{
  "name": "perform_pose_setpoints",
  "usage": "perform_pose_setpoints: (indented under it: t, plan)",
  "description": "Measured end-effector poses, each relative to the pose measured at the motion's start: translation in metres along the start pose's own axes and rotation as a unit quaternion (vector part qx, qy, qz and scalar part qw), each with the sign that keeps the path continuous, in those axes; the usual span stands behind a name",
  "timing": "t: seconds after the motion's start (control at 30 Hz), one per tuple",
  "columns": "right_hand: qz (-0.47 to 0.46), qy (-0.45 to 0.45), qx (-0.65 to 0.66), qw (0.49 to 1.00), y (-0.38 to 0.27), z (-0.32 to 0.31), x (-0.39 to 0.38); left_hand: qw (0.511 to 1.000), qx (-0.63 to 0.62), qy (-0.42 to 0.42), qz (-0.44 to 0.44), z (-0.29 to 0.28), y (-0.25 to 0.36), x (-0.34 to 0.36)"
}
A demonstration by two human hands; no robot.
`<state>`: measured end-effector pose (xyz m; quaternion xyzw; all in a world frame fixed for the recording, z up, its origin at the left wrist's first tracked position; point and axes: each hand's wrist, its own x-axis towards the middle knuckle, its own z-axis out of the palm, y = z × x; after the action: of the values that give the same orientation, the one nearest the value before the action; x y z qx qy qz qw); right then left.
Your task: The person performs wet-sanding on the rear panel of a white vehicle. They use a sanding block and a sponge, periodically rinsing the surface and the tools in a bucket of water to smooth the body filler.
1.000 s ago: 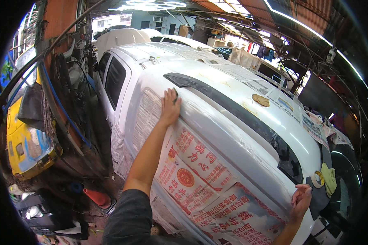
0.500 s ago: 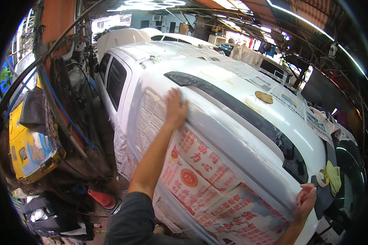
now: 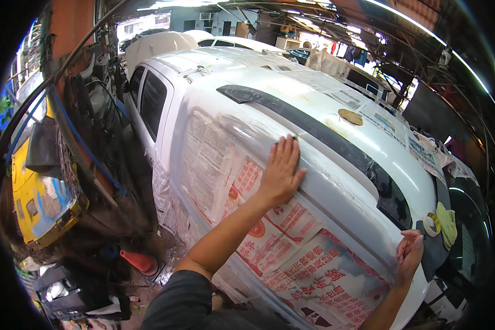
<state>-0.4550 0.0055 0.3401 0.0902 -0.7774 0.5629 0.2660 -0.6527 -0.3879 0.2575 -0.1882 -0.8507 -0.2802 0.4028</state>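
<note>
My left hand (image 3: 283, 175) lies flat on the smooth grey-white upper side of a vehicle's rear body (image 3: 335, 170), fingers stretched out. Small dark bits peek out at its fingertips; whatever may be under the palm is hidden. Beneath this hand, printed red-and-white masking paper (image 3: 319, 269) covers a side panel, and newsprint (image 3: 206, 148) covers the part farther forward. At the rear corner, my right hand (image 3: 410, 254) rests against the bodywork with its fingers curled in; their inside is hidden. A roll of tape (image 3: 433, 224) and a yellow-green cloth (image 3: 447, 224) sit just beyond it.
A black roof rail (image 3: 319, 132) runs along the top, with a brown flat pad (image 3: 350, 116) and newspaper sheets (image 3: 390, 129) beyond. On the left stand an orange cone (image 3: 139, 262), a yellow panel (image 3: 41, 192), a black bin-like object (image 3: 71, 289) and a cluttered post (image 3: 74, 33).
My left hand has slid rearward and to the right along the panel, from near the rail's front end to its middle. The right hand stays at the rear corner. The view has shifted slightly.
</note>
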Motion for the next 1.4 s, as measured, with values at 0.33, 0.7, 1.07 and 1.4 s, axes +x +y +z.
perform_pose_setpoints:
  t: [0.33,0.7,1.07,1.4]
  plan:
    - [0.011,-0.026,0.019,0.999,-0.005,0.004,0.002,1.000,0.006,0.018,-0.022,0.011,0.037,-0.001]
    - [0.019,-0.047,0.038,0.998,-0.007,-0.001,0.001,0.998,-0.066,-0.012,-0.007,-0.008,0.052,-0.015]
    - [0.026,-0.069,0.054,0.996,-0.003,-0.011,0.002,0.995,-0.098,-0.024,-0.024,0.005,0.088,-0.027]
    - [0.025,-0.077,0.073,0.994,-0.002,-0.015,0.001,0.999,0.006,-0.038,-0.008,0.006,0.088,-0.024]
